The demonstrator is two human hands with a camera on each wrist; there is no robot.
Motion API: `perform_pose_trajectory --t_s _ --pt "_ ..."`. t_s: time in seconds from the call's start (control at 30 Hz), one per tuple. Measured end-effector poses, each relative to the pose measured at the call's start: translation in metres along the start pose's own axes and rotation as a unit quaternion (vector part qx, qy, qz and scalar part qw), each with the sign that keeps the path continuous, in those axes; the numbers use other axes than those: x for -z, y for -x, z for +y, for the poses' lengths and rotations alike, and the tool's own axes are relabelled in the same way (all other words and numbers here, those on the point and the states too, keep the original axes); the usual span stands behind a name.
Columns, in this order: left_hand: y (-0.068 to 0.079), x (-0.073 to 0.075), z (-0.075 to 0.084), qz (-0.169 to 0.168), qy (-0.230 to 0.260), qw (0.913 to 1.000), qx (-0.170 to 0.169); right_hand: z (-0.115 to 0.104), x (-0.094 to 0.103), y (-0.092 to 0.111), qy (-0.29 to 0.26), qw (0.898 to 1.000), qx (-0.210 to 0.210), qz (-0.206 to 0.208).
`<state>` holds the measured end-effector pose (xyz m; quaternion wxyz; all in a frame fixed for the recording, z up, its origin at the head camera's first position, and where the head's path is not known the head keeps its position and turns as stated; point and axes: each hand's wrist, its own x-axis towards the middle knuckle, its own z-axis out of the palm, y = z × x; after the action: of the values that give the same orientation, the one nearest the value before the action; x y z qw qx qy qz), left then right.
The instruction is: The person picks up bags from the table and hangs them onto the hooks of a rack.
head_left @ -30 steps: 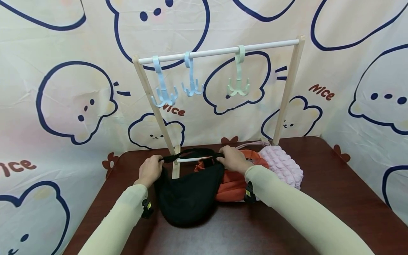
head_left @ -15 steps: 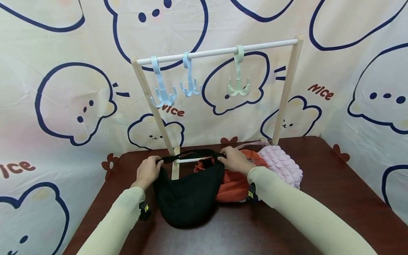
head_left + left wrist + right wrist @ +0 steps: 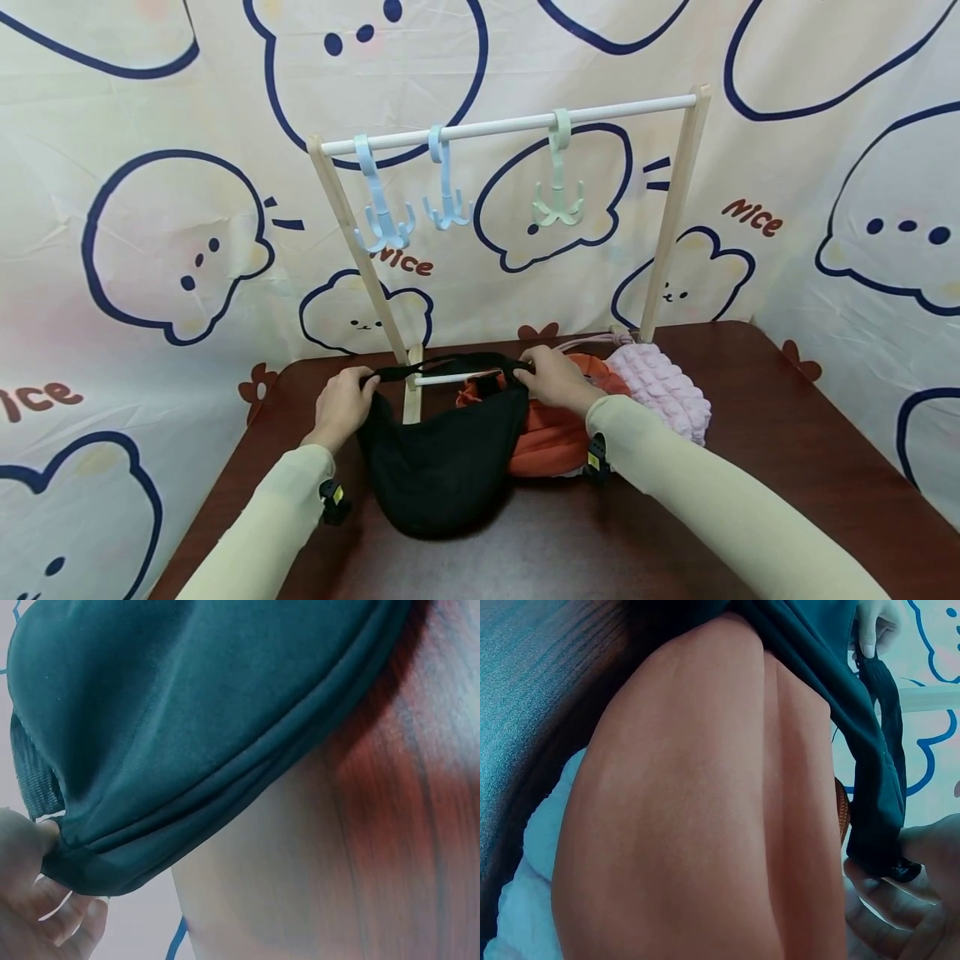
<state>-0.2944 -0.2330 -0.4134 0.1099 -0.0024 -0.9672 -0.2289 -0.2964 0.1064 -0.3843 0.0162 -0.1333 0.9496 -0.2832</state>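
A black shoulder bag [image 3: 444, 467] hangs between my two hands, its rounded bottom low over the table. My left hand [image 3: 342, 407] pinches its upper left corner, where the strap begins; in the left wrist view the thumb [image 3: 46, 834] presses on the dark cloth. My right hand [image 3: 557, 379] grips the opposite top corner. The right wrist view has that end of the strap [image 3: 877, 817] between thumb and fingers. Just right of the black bag, partly hidden by it and by my right arm, lies an orange bag [image 3: 546, 442].
A pink quilted bag [image 3: 663, 392] lies beyond the orange one. Behind stands a wooden rack with a white rod [image 3: 495, 127] on top, carrying two blue hooks [image 3: 384, 225] and a green hook [image 3: 558, 204]. A lower white bar [image 3: 444, 379] runs behind the black bag's strap.
My left hand has shifted slightly left and the black bag's left corner with it. The right hand keeps its grip and has edged slightly right. The bags on the right stay put.
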Motion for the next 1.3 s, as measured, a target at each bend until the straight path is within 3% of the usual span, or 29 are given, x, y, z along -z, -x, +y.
perform_pose_trajectory --t_s 0.67,0.97,1.3 --pt "0.005 0.009 0.001 0.005 0.001 1.0 -0.001 0.002 -0.002 0.002 -0.014 1.0 0.0 0.013" --pt "0.008 0.013 0.004 0.025 0.007 0.9995 -0.016 0.002 0.0 0.005 -0.033 0.999 0.005 0.025" --pt "0.013 0.014 0.007 0.062 0.024 0.9977 -0.011 -0.004 0.003 0.008 -0.05 0.998 0.017 0.038"
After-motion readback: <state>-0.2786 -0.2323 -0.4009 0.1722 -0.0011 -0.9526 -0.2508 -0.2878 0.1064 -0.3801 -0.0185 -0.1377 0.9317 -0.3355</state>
